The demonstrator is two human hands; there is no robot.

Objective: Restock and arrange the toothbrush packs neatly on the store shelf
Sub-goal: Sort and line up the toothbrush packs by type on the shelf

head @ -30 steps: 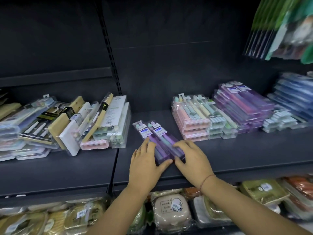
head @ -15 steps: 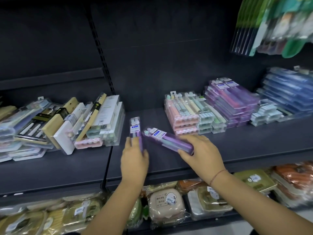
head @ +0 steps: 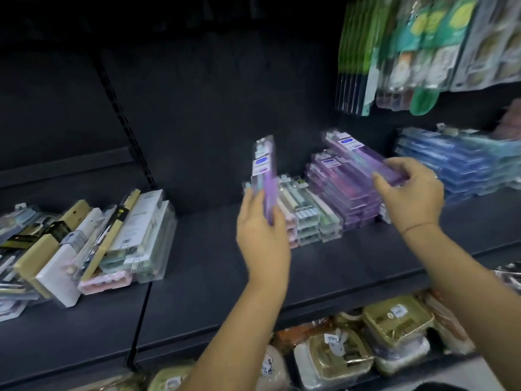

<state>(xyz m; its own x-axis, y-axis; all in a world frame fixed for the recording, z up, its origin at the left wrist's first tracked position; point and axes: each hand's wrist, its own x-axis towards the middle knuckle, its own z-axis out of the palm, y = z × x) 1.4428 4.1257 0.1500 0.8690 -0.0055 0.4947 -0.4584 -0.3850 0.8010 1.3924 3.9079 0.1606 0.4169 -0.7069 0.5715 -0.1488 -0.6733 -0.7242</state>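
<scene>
On the dark metal shelf point(head: 225, 277), backed by a black panel, a purple stack point(head: 338, 193) of toothbrush packs lies flat. Just left of the stack, the left hand point(head: 262, 235) grips one purple pack point(head: 265, 170) upright. Over the stack, the right hand point(head: 411, 193) clasps a second purple pack point(head: 363, 156), tilted. The hands are apart. The blue-and-white labels are too blurred to read. Blue packs point(head: 451, 165) lie right of the stack.
</scene>
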